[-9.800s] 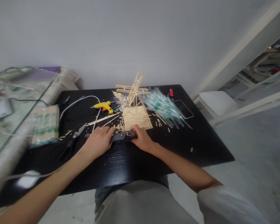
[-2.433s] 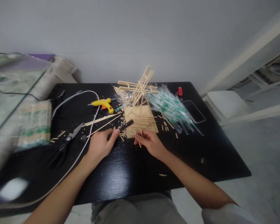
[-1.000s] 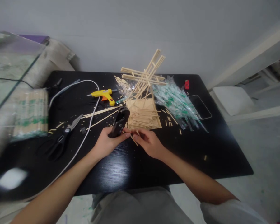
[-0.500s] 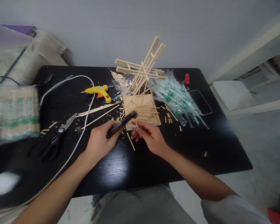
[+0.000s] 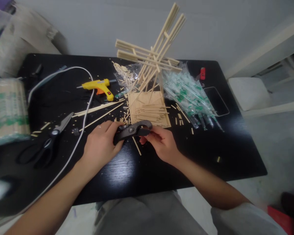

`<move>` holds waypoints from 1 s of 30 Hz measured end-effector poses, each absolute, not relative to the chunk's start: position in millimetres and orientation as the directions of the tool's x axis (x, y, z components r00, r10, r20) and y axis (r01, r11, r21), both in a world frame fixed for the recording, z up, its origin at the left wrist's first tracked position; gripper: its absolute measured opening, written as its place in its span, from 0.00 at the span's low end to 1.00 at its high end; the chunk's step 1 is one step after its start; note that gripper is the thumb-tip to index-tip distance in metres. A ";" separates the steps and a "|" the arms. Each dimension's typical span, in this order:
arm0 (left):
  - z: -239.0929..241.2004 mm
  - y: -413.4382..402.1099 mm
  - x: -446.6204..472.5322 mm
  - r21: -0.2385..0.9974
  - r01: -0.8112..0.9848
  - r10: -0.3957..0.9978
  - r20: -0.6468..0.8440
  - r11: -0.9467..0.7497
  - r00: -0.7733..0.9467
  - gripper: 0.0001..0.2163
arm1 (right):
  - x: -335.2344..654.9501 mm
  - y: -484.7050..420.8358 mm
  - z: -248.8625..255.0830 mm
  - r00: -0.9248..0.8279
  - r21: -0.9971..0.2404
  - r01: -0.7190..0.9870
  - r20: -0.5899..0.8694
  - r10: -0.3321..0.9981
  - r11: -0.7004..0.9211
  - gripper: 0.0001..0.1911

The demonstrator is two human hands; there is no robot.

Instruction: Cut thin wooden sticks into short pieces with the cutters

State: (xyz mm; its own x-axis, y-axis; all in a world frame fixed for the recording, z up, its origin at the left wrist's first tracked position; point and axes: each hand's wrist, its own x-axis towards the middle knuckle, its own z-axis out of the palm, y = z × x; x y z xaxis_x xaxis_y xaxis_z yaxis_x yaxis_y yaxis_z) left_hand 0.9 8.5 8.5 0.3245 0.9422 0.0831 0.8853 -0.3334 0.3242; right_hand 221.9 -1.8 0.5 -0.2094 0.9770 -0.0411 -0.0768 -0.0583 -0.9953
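My left hand is wrapped around the handles of black pruning shears, whose hooked jaw points right. The jaw meets the fingertips of my right hand, which is closed in a pinch. Its short wooden stick, plain a moment before, is now mostly hidden behind the jaw. Just beyond both hands lies a square base of wooden sticks with a pile of cut sticks on it. A windmill-like frame of glued sticks rises from the back of that base.
A yellow glue gun and black scissors lie to the left, by a white cable. Packed sticks stand far left. Plastic wrappers, a phone and a red object are on the right of the black table.
The shears have turned flatter and come to the right hand's fingertips, covering the stick there. The view has shifted, so the stick frame appears larger and higher.
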 end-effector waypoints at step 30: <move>9.6 8.0 1.8 0.364 0.869 0.938 0.045 -0.336 0.344 0.15 | 223.6 -1.8 3.1 -0.196 -0.999 -0.038 -0.020 0.980 -0.028 0.11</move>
